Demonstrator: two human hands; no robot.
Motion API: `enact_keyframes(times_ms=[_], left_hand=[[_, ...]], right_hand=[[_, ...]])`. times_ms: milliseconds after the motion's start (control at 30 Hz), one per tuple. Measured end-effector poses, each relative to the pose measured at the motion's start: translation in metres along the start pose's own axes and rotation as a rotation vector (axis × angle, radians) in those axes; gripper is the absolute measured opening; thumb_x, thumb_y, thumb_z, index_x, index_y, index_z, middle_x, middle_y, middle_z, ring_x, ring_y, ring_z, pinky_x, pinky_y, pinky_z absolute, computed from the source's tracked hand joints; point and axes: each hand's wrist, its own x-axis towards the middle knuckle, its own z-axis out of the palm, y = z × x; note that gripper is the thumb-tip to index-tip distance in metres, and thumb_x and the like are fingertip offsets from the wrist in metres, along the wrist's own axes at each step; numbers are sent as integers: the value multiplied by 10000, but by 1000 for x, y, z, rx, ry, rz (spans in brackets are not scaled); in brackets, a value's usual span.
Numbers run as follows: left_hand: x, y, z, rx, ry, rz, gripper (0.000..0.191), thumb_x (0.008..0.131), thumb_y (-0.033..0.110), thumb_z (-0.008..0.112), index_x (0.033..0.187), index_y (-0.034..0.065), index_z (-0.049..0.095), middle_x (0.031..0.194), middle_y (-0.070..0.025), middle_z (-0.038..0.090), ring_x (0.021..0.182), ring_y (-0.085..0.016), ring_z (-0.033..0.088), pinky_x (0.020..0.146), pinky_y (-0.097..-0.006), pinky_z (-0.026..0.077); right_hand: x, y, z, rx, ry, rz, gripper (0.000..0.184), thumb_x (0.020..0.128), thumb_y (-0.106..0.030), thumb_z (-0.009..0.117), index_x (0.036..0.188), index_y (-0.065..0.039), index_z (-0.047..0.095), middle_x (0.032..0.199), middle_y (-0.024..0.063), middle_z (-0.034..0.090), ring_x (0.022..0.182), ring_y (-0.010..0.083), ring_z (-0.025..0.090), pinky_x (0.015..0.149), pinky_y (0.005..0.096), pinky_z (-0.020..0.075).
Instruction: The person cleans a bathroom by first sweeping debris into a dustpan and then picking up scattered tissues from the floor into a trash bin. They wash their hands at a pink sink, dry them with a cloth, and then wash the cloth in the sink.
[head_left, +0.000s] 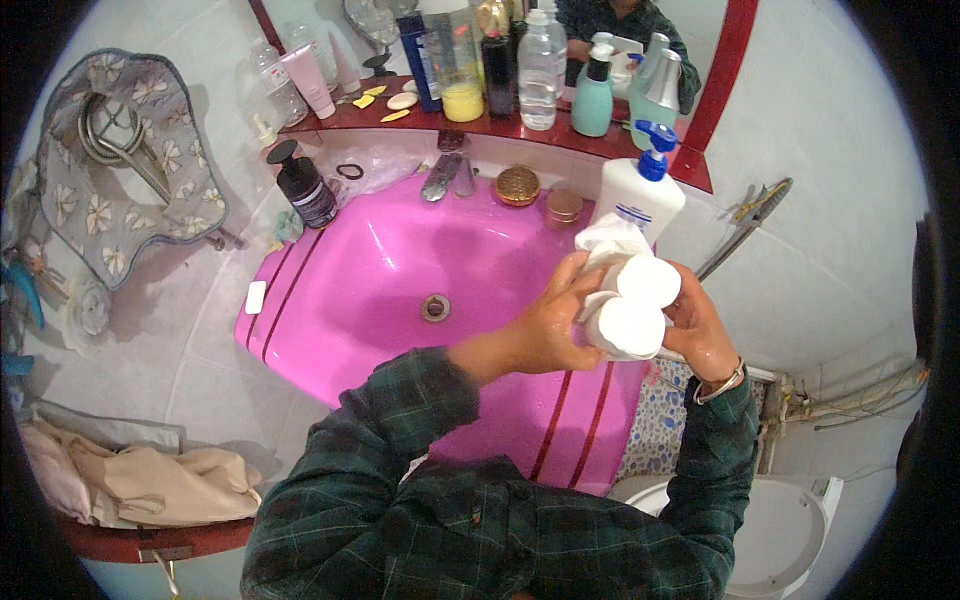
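Observation:
Two white rolls (631, 328), apparently of paper, are held side by side over the right end of the pink washbasin (360, 330). Their round ends face up toward me. My left hand (551, 319) grips them from the left, with its fingertips partly hidden behind them. From the right, my right hand (701, 326) closes around the same pair. Loose white sheet (611, 236) sticks out on their far side, in front of a large white bottle (637, 191) with a blue pump.
A chrome faucet (444, 176) stands at the basin's back. Bottles, including a turquoise pump bottle (592, 97), line the red shelf (352, 116) under the mirror. A black pump bottle (306, 187) is at back left, a white bar (256, 297) on the left rim. A toilet (780, 525) is at lower right.

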Motion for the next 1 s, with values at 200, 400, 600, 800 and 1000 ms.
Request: enact_keyframes(times_ms=[200, 400, 600, 800, 1000], left_hand=[[-27, -16, -78, 103, 162, 192, 865, 573, 222, 672, 1257, -1, 192, 1294, -229, 172, 1241, -370, 40, 996, -464, 116], [-55, -40, -177, -280, 344, -46, 907, 559, 112, 698, 1257, -9, 131, 1242, -151, 286, 1180, -233, 251, 980, -359, 223], [-44, -49, -300, -402, 416, -71, 630, 617, 89, 645, 1151, -17, 328, 1065, -110, 478, 964, -191, 485, 844, -316, 393], [-12, -76, -360, -191, 541, -125, 544, 635, 123, 606, 1107, -38, 391, 1016, -126, 519, 932, -198, 515, 771, -313, 423], [41, -180, -387, 424, 751, -164, 754, 569, 268, 653, 1163, -62, 327, 1143, -281, 332, 1084, -385, 284, 930, -430, 251]], right_hand=[[68, -17, 72, -66, -50, -115, 556, 618, 113, 464, 1151, -25, 385, 1066, 74, 457, 1009, 171, 442, 868, 292, 360], [159, -30, 157, -26, -88, -203, 518, 653, 84, 467, 1158, -4, 392, 1080, 89, 482, 1013, 171, 462, 853, 283, 380], [251, -55, 211, 156, -10, -287, 478, 677, 42, 501, 1137, -64, 430, 957, 83, 526, 872, 137, 495, 737, 245, 424], [288, -62, 229, -51, 285, -414, 424, 693, 69, 449, 1109, -11, 456, 1051, 100, 494, 886, 156, 497, 775, 262, 421], [241, -55, 210, -61, 192, -169, 342, 718, 38, 422, 1053, 14, 484, 990, 78, 538, 862, 154, 527, 733, 249, 423]])
